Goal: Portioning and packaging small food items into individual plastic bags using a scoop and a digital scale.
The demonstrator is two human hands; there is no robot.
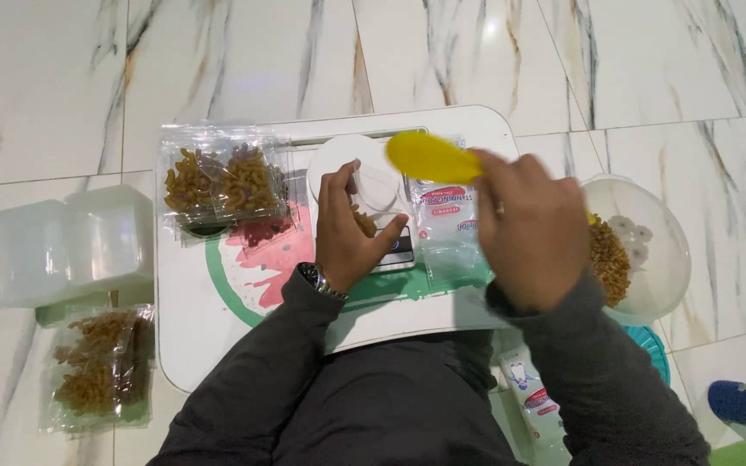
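Note:
My left hand [347, 229] rests on a small white scale [364, 173] and pinches a clear bag with some brown pasta [364, 223] in it. My right hand [528, 229] holds a yellow scoop [429, 157], its bowl blurred above the scale's right side. A stack of empty clear zip bags [446, 224] lies between my hands on the white lap tray [218, 336]. A clear bowl [662, 259] with loose pasta stands just right of my right hand.
Filled pasta bags [222, 181] lie piled on the tray's back left. More filled bags [101, 367] and translucent plastic boxes [71, 246] sit on the marble floor at left. A teal lid [654, 345] and printed packets [537, 406] lie at lower right.

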